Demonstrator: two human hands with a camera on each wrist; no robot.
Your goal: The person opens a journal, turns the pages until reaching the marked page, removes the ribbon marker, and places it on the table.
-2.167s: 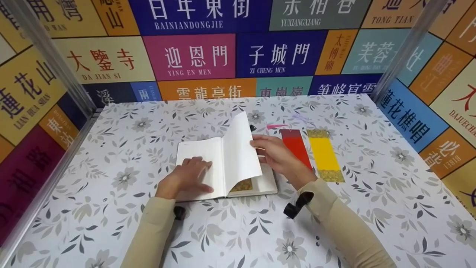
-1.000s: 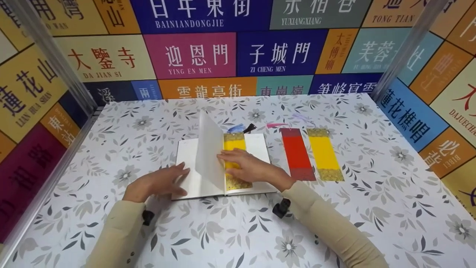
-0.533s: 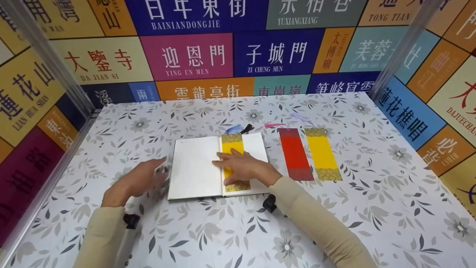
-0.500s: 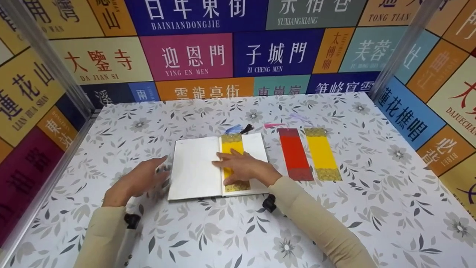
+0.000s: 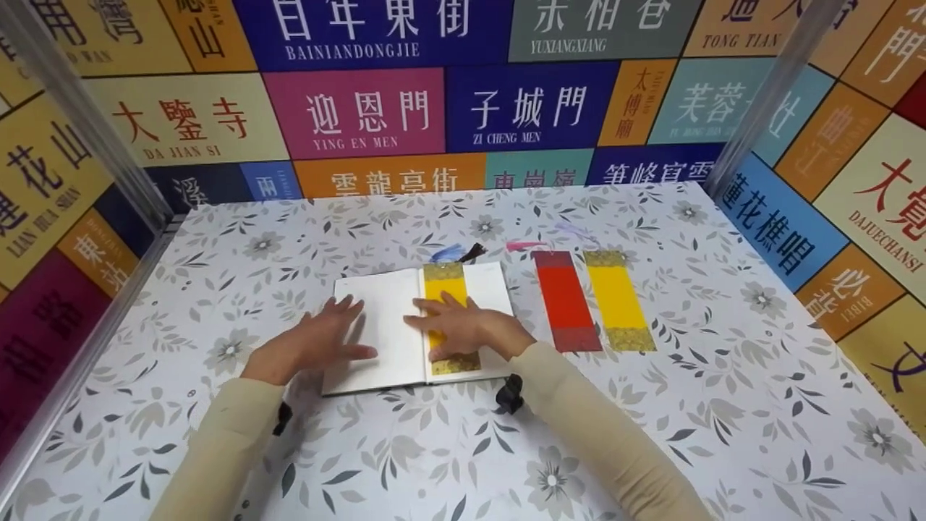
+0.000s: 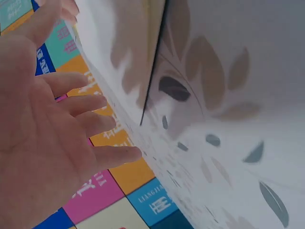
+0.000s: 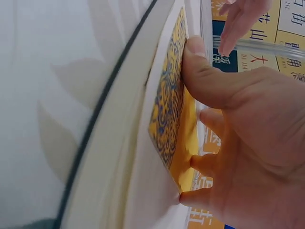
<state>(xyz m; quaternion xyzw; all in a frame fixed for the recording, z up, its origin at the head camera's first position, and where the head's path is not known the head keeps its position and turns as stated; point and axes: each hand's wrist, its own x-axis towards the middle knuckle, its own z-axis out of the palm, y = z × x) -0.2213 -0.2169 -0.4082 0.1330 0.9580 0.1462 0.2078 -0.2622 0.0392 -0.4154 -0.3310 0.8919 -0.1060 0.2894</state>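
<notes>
In the head view a book (image 5: 394, 311) lies spread flat with blank-looking pages. A yellow bookmark (image 5: 444, 286) with patterned gold ends lies on its right page, along the gutter. My right hand (image 5: 463, 325) rests spread on that bookmark; in the right wrist view its thumb and fingertips touch the bookmark's surface (image 7: 169, 95). Over the left page is my left hand (image 5: 311, 346), fingers apart and holding nothing. The left wrist view shows the fingers of this hand (image 6: 47, 133) raised above the page, with their shadow falling on it.
Right of the book lie a red bookmark (image 5: 566, 300) and a second yellow bookmark (image 5: 619, 297). Blue (image 5: 447, 252) and black (image 5: 474, 252) tassels stick out past the book's top edge. A flower-patterned tabletop (image 5: 405, 449) meets a wall of coloured signs (image 5: 354, 112) behind.
My right hand let go of the lifted page, which turned over to the left, and came down on the bookmark. My left hand slid off the book's left side, then returned over the left page.
</notes>
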